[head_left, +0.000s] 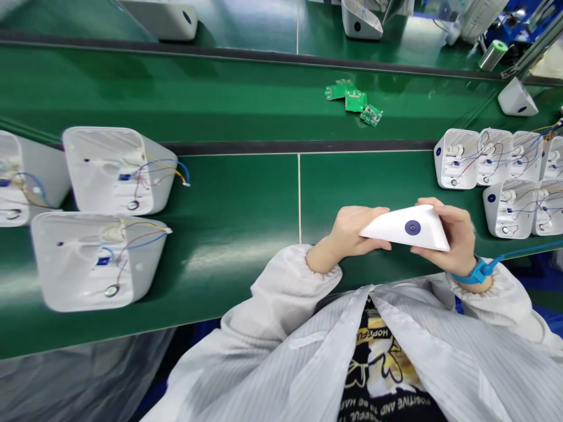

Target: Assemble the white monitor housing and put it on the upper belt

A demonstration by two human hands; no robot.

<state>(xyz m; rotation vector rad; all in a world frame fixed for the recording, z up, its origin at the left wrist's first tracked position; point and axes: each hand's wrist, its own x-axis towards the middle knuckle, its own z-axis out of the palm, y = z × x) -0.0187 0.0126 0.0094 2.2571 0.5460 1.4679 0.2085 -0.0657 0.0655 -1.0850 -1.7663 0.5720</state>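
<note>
A white plastic housing (396, 227) with a round dark blue port on its side is held level above the green bench, close to my body. My left hand (354, 231) grips its narrow end, thumb on one face and fingers on the other. Around the wide end my right hand (457, 234) is closed, with a blue wrist strap (477, 272) below it. The inside of the housing faces away, so its contents are hidden.
Open white housings with loose wires (145, 264) stand at the left. More wired housings (510, 208) sit in rows at the right. Small green circuit boards (355, 101) lie at the back, before a dark ledge (246, 146). Beyond stands another housing (361, 26).
</note>
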